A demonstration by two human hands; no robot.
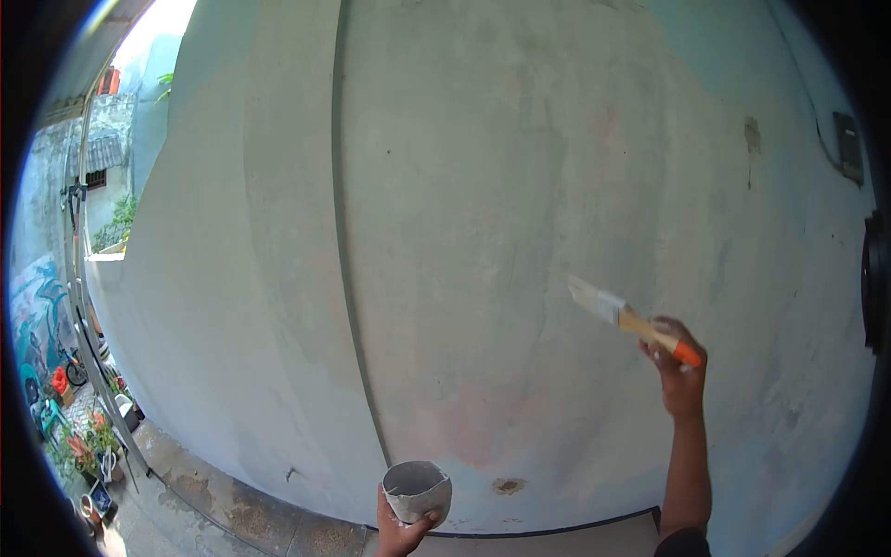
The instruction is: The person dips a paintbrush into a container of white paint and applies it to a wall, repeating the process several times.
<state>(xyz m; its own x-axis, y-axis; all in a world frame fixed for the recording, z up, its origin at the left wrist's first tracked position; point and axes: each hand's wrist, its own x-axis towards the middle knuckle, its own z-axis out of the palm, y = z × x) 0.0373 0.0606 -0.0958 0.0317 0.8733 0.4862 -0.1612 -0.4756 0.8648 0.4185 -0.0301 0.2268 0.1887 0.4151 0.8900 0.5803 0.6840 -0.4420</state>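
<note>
In front of a wall [464,232] with patchy grey-green and pinkish paint, my right hand [682,357] grips a paintbrush [639,325] by its wooden, orange-tipped handle. Its pale bristles point up and left, overlapping the wall in this view. Low in the middle, my left hand [404,534] is wrapped round a paint-smeared grey cup [429,501], thumb on the near side. The cup's mouth faces up toward me, and its inside looks grey. White specks show on the fingers of both hands.
A vertical ridge [351,278] runs down the wall. At far right hang a dark switch box [848,148] with a cable and a round black object [872,283]. Metal poles [93,353], potted plants [88,441] and a concrete ledge [232,501] lie left.
</note>
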